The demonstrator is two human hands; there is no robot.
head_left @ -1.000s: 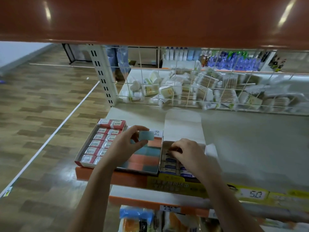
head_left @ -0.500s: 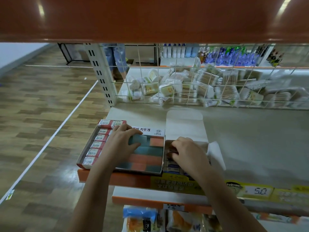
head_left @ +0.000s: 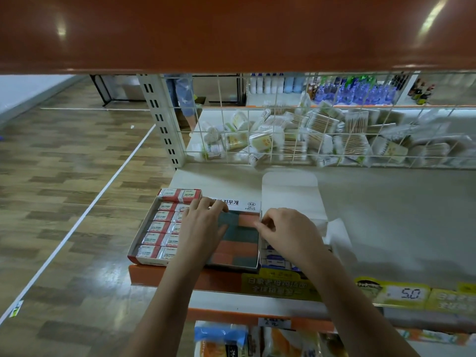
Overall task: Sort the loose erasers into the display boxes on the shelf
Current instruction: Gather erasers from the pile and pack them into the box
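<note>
While the left hand (head_left: 203, 228) lay flat, fingers straight, on the teal and orange erasers (head_left: 240, 243) in the middle display box (head_left: 233, 266), the right hand (head_left: 288, 234) pinched that box's right wall.

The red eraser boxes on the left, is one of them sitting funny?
Yes. One pair of red-sleeved erasers lies on the back rim of the left display box, raised above the neat rows inside. The rest looks tidy.
</note>
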